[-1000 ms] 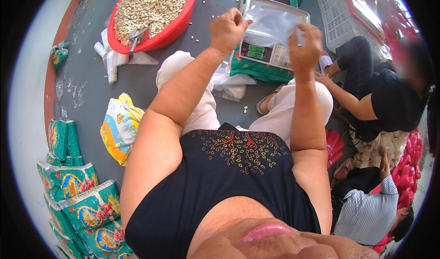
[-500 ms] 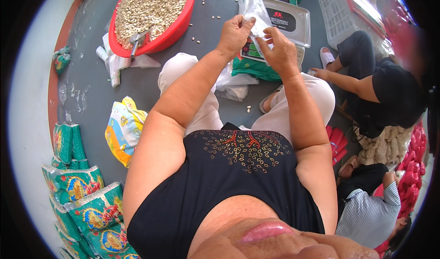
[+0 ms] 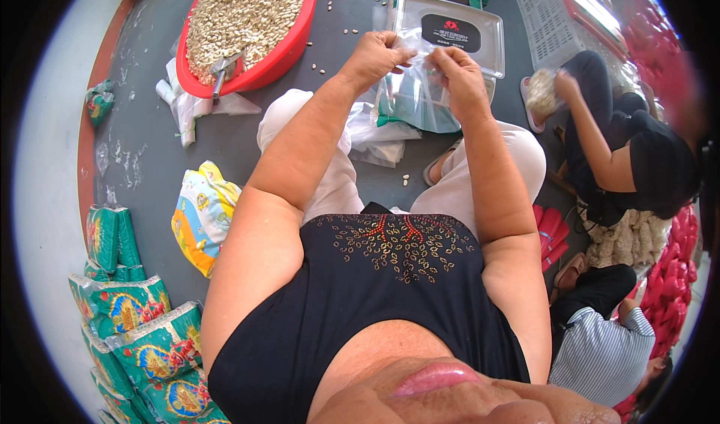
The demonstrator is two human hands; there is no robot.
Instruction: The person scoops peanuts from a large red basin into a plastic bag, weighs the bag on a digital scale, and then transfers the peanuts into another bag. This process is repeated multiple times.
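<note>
A clear plastic bag hangs between my hands over the lower front of a scale with a steel tray, hiding much of its panel. My left hand pinches the bag's top at its left. My right hand pinches it on the right, fingers curled. A green sack lies under the scale. At upper left a red tub holds pale beans and a metal scoop. Loose plastic bags lie below the scale.
Green packed bags are stacked at lower left, near a yellow cloth item. At right, a co-worker in black holds a pale bag, beside a white crate. Another in a striped shirt sits among red bags.
My hands moved left and inward from the tray, then slightly apart, and the bag now hangs downward between them. The co-worker at right has raised a hand with a pale bag.
</note>
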